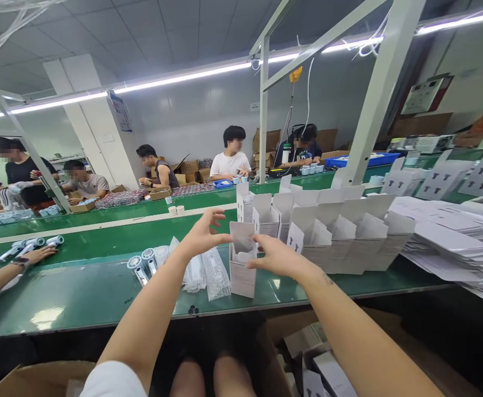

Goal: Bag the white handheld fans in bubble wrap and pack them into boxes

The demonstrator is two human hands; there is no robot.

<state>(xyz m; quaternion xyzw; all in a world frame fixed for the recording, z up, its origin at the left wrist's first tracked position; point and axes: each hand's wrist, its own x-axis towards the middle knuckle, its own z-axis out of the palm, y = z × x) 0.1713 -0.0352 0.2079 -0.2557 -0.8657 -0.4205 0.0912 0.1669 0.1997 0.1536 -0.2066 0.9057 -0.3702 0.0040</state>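
An upright white carton (242,278) with its top flap raised stands near the bench's front edge. My left hand (204,236) is at its left, fingers apart and curved, the thumb tip at the flap's edge. From the right, my right hand (278,258) has its thumb and fingers on the carton's upper right side. Whatever is inside the carton cannot be made out. Left of it lie bubble-wrapped items (215,273) and light blue handheld devices (148,259), partly behind my left forearm.
Rows of open white cartons (341,248) stand at the right, beside stacked flat cartons (456,237). A co-worker's hand (41,253) rests near more devices at the left. Beyond the green belt (113,231), several people sit working. An open cardboard box (283,331) holding cartons is below the bench.
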